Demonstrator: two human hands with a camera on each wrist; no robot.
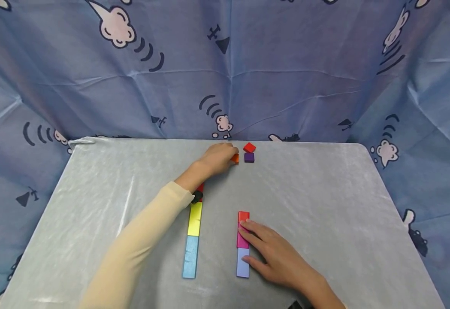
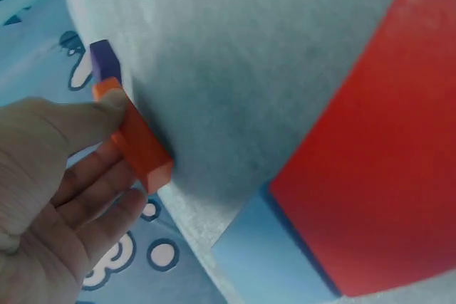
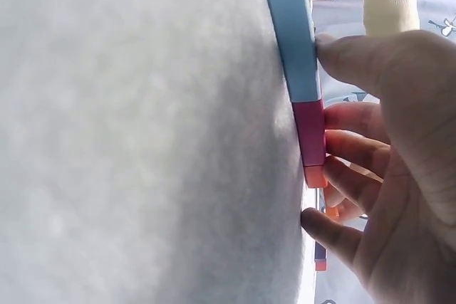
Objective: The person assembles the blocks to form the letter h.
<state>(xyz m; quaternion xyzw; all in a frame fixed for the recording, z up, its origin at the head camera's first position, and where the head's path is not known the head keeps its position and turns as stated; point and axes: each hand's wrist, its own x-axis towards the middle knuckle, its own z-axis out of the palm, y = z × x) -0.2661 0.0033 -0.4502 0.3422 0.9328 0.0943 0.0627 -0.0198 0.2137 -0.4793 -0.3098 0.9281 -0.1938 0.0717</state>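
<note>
At the far edge of the table, my left hand (image 1: 218, 159) pinches an orange block (image 2: 144, 146) between thumb and fingers. My right hand (image 1: 276, 256) lies along the right side of a short row, its extended fingers touching the blocks. That row runs from a red block (image 1: 243, 215) through a magenta block (image 1: 242, 241) to a periwinkle block (image 1: 242, 265) nearest me. Left of it, a second row has a light blue block (image 1: 190, 257), a yellow block (image 1: 195, 219) and a red block (image 1: 200, 188), the last partly hidden by my left wrist.
Just right of the left hand, a dark purple block (image 1: 249, 158) lies in front of a turned red block (image 1: 249, 147). A light grey cloth covers the table (image 1: 317, 184). Behind it hangs a blue patterned curtain (image 1: 286, 98).
</note>
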